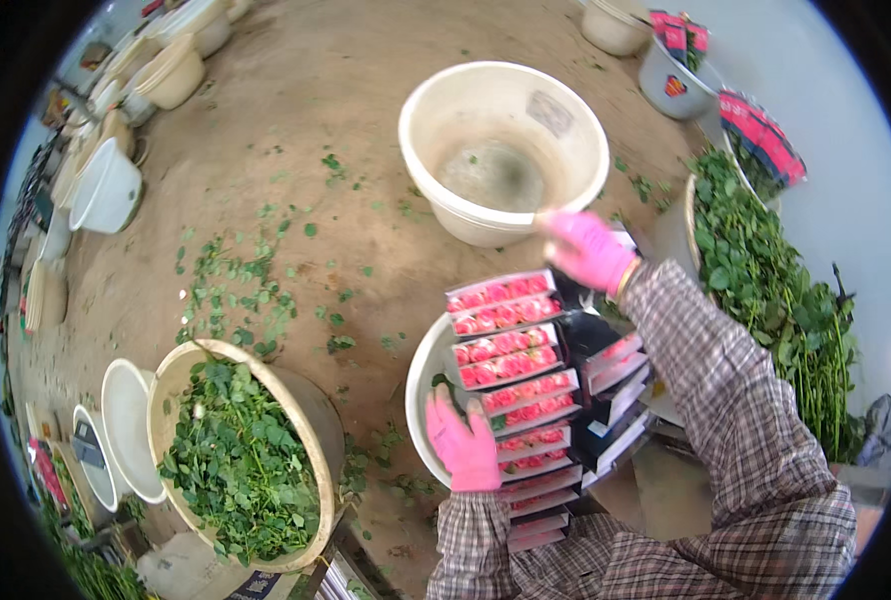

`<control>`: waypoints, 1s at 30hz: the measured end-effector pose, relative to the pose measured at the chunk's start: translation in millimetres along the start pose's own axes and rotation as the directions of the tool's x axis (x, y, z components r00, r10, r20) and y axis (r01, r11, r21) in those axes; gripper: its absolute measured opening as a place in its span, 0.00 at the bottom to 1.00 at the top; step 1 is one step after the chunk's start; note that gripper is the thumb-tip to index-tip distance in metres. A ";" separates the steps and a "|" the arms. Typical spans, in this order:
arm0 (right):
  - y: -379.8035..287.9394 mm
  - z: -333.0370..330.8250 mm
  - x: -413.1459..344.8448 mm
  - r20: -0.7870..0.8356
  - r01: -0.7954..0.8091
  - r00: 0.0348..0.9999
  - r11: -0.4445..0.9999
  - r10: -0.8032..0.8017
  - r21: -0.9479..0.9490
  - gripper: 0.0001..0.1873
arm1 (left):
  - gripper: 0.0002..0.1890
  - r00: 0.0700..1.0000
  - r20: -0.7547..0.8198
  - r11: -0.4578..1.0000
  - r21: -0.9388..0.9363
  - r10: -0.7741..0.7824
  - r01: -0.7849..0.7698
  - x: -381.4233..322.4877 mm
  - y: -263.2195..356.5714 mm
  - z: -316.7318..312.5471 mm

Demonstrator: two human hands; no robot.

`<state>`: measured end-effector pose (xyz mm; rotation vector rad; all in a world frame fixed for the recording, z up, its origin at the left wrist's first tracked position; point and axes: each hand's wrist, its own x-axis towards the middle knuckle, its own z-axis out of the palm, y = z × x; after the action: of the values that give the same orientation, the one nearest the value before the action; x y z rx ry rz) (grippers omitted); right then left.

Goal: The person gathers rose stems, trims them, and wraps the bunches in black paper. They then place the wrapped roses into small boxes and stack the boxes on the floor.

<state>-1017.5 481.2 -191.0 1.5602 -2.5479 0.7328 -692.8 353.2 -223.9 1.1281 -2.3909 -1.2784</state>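
Note:
Before me is a stack of pink rose heads (509, 352) in paired rows, set in white-edged packaging. It lies over a white tub (423, 375). My left hand (464, 450), in a pink glove, is beside the stack's left side, thumb spread from the fingers. A green leaf shows near its fingertips; I see nothing firmly gripped. My right hand (588, 251), also pink-gloved and blurred, is above the stack's far right end, near the rim of a large cream tub (445, 202). Whether it holds anything is unclear. Black wrapping (588, 341) and more pink-edged packs (614, 367) lie under my right forearm.
At left stands a tub (325, 517) full of cut leafy stems (243, 457). Long green stems (775, 300) pile along the right wall, near pink-and-black wrapped bunches (760, 135). Loose leaves (243, 285) litter the floor. Several tubs (108, 187) line the far left.

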 end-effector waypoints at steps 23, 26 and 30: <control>30.5 -24.3 -180.2 -0.175 -0.633 0.712 0.729 0.681 0.262 0.24 | 0.33 0.697 0.407 0.725 0.112 0.590 -0.679 -9.2 99.1 64.3; 74.4 1.0 -303.7 -0.110 -0.880 0.124 0.160 0.986 0.448 0.28 | 0.33 0.594 0.420 0.632 0.060 0.686 -0.772 6.6 134.0 97.5; 59.5 39.0 -368.3 0.514 -0.861 0.015 -0.250 0.858 0.443 0.33 | 0.35 0.559 0.447 0.554 0.156 0.699 -0.818 38.5 136.3 142.8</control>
<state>-882.9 790.1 -355.8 -1.0464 -3.1453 1.9024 -862.5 460.3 -210.2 -0.2390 -2.8864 -0.7568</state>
